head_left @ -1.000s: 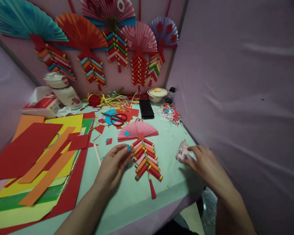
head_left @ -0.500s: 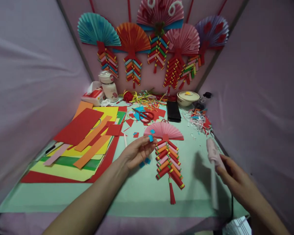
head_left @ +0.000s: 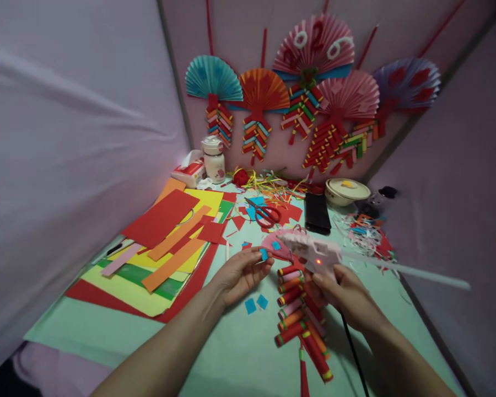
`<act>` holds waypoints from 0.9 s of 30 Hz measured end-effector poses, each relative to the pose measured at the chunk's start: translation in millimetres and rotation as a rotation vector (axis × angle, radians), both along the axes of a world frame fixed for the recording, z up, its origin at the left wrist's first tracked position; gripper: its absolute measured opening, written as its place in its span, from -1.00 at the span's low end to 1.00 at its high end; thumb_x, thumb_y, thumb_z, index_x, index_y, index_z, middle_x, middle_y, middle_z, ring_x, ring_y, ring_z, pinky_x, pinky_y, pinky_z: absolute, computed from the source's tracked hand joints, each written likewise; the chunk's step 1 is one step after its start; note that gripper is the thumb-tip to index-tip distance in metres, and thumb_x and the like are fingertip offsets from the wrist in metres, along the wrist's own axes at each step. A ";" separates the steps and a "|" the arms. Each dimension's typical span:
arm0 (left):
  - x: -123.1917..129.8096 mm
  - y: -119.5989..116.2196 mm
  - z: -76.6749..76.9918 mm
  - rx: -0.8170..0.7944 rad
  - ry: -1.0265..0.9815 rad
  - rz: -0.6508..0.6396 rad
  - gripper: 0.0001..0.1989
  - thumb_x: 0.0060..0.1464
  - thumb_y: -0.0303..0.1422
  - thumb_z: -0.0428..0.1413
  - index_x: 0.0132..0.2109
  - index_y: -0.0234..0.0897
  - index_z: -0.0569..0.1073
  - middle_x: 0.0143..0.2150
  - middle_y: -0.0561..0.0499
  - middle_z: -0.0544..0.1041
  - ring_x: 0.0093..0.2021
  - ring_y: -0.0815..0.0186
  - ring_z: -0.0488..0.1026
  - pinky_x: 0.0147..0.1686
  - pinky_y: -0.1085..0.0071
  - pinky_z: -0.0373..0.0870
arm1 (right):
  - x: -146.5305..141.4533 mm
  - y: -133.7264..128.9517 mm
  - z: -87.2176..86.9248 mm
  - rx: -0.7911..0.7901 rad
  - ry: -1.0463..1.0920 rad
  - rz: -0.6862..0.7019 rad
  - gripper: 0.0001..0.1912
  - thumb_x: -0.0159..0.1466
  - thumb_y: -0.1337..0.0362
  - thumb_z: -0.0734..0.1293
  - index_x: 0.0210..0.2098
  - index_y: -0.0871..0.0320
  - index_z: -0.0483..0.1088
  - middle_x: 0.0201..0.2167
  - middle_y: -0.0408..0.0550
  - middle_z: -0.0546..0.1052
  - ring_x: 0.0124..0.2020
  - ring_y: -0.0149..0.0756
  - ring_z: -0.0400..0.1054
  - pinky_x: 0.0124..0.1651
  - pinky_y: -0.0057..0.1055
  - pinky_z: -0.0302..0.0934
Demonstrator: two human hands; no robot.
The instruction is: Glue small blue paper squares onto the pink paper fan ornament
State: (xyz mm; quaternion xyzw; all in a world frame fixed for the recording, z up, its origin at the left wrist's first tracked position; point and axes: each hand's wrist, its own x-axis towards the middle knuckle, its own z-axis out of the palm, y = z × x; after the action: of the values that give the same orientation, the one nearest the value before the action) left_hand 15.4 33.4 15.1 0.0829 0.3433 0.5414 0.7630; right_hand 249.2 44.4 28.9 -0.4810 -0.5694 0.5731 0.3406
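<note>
Between the fingertips of my left hand [head_left: 246, 270] is a small blue paper square [head_left: 264, 254]. My right hand [head_left: 347, 292] grips a pale pink hot glue gun [head_left: 316, 255], its red light lit and a long glue stick [head_left: 421, 271] poking out behind. The gun's nozzle points left, close to the blue square. Beneath the gun lies a paper firecracker string [head_left: 290, 300] in red, orange and pink, with a pink folded fan [head_left: 268, 242] at its top, partly hidden. One blue square [head_left: 276, 245] rests on the fan. Two more blue squares [head_left: 251, 306] lie below my left hand.
Stacked coloured paper [head_left: 161, 220] covers the left side. Red-handled scissors [head_left: 268, 215], a black phone-like case [head_left: 317, 212] and paper scraps lie farther back. A lidded bowl [head_left: 347, 191] and a white jar [head_left: 214, 160] stand behind. The gun's black cord [head_left: 353, 353] runs toward the front edge.
My right hand has brought the glue gun from the right side in over the fan, turning its nozzle leftward. My left hand still pinches the blue square. The view has shifted.
</note>
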 end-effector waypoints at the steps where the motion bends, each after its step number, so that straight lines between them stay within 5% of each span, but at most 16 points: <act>1: -1.0 0.5 -0.2 0.001 0.002 0.010 -0.87 0.02 -0.61 0.19 -0.25 -0.37 0.47 -0.36 -0.04 0.60 -0.33 0.32 0.61 -0.27 0.49 0.56 | 1.0 -1.2 -3.7 0.005 -0.018 0.017 -0.50 0.10 -0.15 0.41 -0.55 0.17 0.34 -0.67 -0.17 0.34 -0.64 -0.44 0.15 -0.58 -0.48 0.08; 8: -0.5 -0.8 -0.3 0.112 0.030 -0.092 -0.82 -0.02 -0.58 0.24 -0.20 -0.41 0.51 -0.26 -0.09 0.61 -0.31 0.38 0.58 -0.22 0.51 0.54 | -1.8 -18.2 -16.1 0.036 -0.061 0.030 -0.47 0.12 -0.20 0.37 -0.56 0.18 0.36 -0.68 -0.16 0.32 -0.65 -0.41 0.15 -0.61 -0.46 0.08; 14: -1.8 -0.4 -1.4 0.123 0.055 -0.072 -0.82 -0.03 -0.59 0.24 -0.22 -0.37 0.50 -0.24 -0.09 0.61 -0.28 0.38 0.57 -0.18 0.50 0.51 | -5.5 -27.5 -19.4 -0.012 0.028 0.082 -0.45 0.16 -0.18 0.35 -0.66 0.16 0.33 -0.77 -0.16 0.26 -0.73 -0.44 0.11 -0.70 -0.46 0.10; 23: -1.7 -1.5 -1.7 0.139 0.082 -0.100 -0.80 -0.06 -0.56 0.27 -0.21 -0.37 0.52 -0.25 -0.09 0.61 -0.31 0.38 0.56 -0.20 0.47 0.50 | -12.8 -33.7 -16.1 -0.028 0.092 0.034 -0.49 0.15 -0.18 0.36 -0.54 0.17 0.44 -0.78 -0.16 0.27 -0.76 -0.38 0.20 -0.69 -0.43 0.21; 27: -1.8 -1.5 -4.2 0.133 0.080 -0.094 -0.79 -0.07 -0.55 0.28 -0.21 -0.36 0.53 -0.25 -0.09 0.60 -0.28 0.35 0.57 -0.18 0.43 0.49 | -6.0 -31.2 -17.9 -0.026 0.035 0.125 -0.48 0.19 -0.18 0.33 -0.54 0.16 0.44 -0.78 -0.15 0.29 -0.75 -0.38 0.18 -0.68 -0.43 0.17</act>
State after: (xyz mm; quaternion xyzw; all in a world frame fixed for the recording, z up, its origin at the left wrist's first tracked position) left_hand 13.6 31.8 10.8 0.1713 0.3326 0.5228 0.7660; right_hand 243.2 13.2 11.0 -0.4389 -0.5848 0.6090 0.3075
